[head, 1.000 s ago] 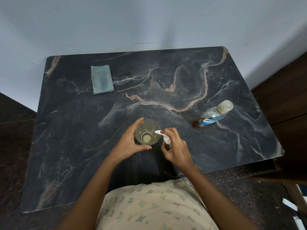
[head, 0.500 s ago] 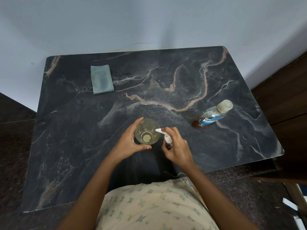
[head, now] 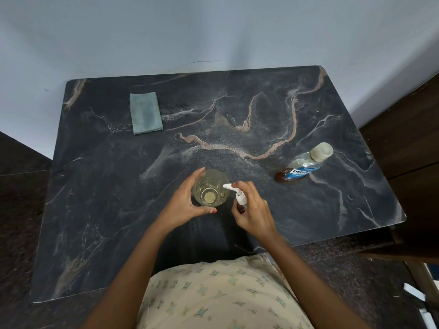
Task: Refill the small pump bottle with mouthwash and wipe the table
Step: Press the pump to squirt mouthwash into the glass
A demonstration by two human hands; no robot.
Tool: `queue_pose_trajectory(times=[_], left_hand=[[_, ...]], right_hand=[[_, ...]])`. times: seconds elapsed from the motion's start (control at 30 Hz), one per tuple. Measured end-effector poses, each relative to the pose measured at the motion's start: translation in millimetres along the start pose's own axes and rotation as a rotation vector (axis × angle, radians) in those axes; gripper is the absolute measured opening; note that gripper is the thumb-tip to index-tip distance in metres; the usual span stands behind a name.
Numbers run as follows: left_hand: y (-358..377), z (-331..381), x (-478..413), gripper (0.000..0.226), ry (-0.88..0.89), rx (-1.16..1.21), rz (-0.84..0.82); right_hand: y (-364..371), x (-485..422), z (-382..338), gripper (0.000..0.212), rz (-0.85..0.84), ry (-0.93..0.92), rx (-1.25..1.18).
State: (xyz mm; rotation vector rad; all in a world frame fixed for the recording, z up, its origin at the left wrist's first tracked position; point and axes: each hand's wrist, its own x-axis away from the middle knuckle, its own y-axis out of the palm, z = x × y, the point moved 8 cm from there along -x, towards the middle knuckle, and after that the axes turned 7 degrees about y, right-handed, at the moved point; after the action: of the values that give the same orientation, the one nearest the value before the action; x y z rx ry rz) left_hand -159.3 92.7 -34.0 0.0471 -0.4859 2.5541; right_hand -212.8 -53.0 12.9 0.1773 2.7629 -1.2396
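With the small brown pump bottle (head: 241, 205) clasped in the right hand (head: 255, 213) and its white nozzle over the clear ribbed glass (head: 210, 191) steadied by the curled left hand (head: 183, 207) near the dark marble counter's (head: 107, 198) front edge, liquid could be sprayed past the rim if pumped hard.

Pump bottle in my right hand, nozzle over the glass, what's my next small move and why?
Probably press the pump head down. Your right hand grips the pump bottle with a finger on top and the nozzle over the glass, which your left hand steadies. The mouthwash bottle is capped.
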Motion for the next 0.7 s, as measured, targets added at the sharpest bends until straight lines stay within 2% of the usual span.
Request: queue_pose_trajectory(times=[0.53, 0.7], left_hand=[[0.3, -1.7, 0.1, 0.101, -0.001, 0.027, 0.006], [-0.3, -2.0, -0.3, 0.101, 0.002, 0.021, 0.011]], right_hand=[[-1.4, -2.1, -6.9, 0.058, -0.003, -0.043, 0.022], [-3.1, -2.1, -1.5, 0.053, 0.028, 0.009, 0.005]])
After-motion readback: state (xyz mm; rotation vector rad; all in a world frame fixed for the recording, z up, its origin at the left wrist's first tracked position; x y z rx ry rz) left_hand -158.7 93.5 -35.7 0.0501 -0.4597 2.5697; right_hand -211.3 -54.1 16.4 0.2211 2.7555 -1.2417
